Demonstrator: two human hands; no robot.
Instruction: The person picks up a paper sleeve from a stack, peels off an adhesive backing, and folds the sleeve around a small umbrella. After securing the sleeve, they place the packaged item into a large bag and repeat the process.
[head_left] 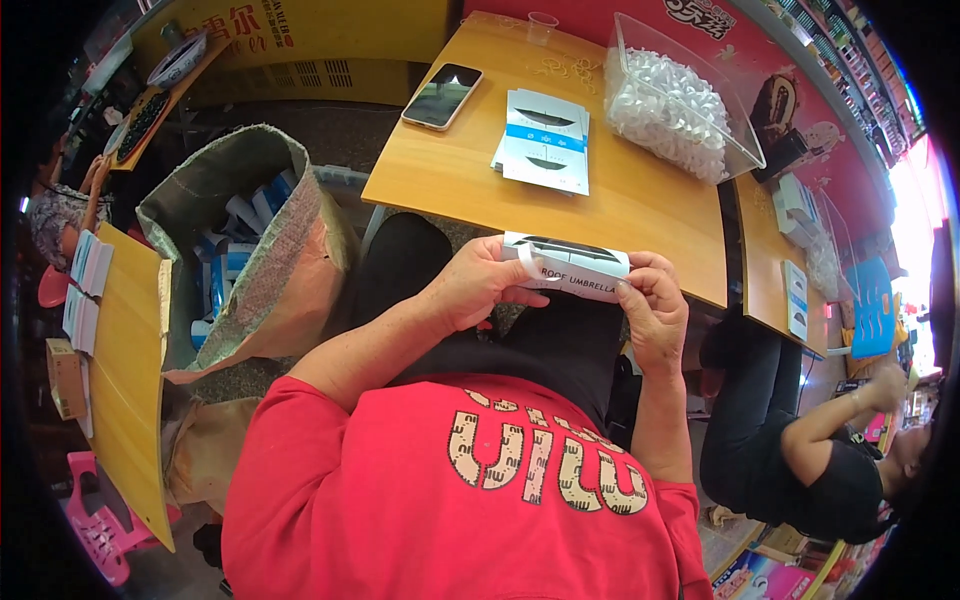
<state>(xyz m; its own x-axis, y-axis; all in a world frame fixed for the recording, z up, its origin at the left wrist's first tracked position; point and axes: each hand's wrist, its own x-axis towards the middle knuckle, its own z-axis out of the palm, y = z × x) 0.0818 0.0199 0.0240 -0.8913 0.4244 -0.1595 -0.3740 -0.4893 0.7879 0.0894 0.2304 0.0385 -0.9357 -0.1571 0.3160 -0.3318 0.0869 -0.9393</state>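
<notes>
Just off the near edge of the table, a printed leaflet (585, 268) with a dark umbrella picture is curled into a roll. My left hand (475, 288) grips its left end, fingers closed around it, along with a narrow white band (529, 263) that looks like a ring or strip. At the other end, my right hand (658, 312) pinches the roll between thumb and fingers. Beyond it lies a stack of similar flat leaflets (545, 172) with a blue stripe. A clear plastic bin (745, 145) at the far right holds a heap of white curled bands (665, 105).
On the wooden table (430, 175) are a phone (443, 96), loose rubber bands (575, 72) and a clear cup (541, 28). Left of me stands an open woven sack (305, 265) containing rolled leaflets (232, 262). Another person (790, 445) sits at the right beside a second table (757, 265).
</notes>
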